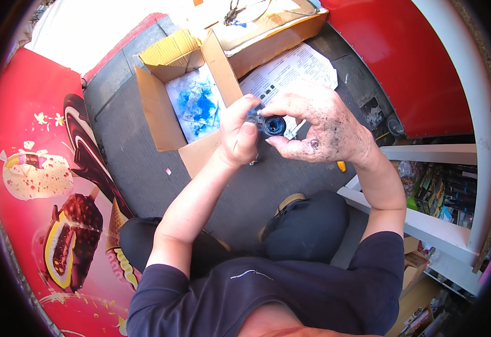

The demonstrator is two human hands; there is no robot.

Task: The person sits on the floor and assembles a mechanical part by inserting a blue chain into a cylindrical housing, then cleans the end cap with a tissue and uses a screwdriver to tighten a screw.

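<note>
Both hands are raised in front of me, fingertips close together. Between thumb and fingers my left hand (238, 130) pinches a small clear piece (255, 117), partly hidden by the fingers. Touching its right side is a dark round piece (275, 126) with a blue-stained hollow facing up. My right hand (324, 124), smudged with dark stains, curls thumb and forefinger around that round piece. Whether the two pieces are joined I cannot tell. Behind my left hand stands an open cardboard box (160, 109), with a white sheet (196, 106) splashed bright blue inside it.
Printed paper (298, 70) lies on the dark floor beside the box. Farther back is another cardboard box (279, 42) with cords on top. Red panels (32, 101) flank both sides. At right is a white-framed rack (436, 224) of packets. A small yellow item (341, 167) lies nearby.
</note>
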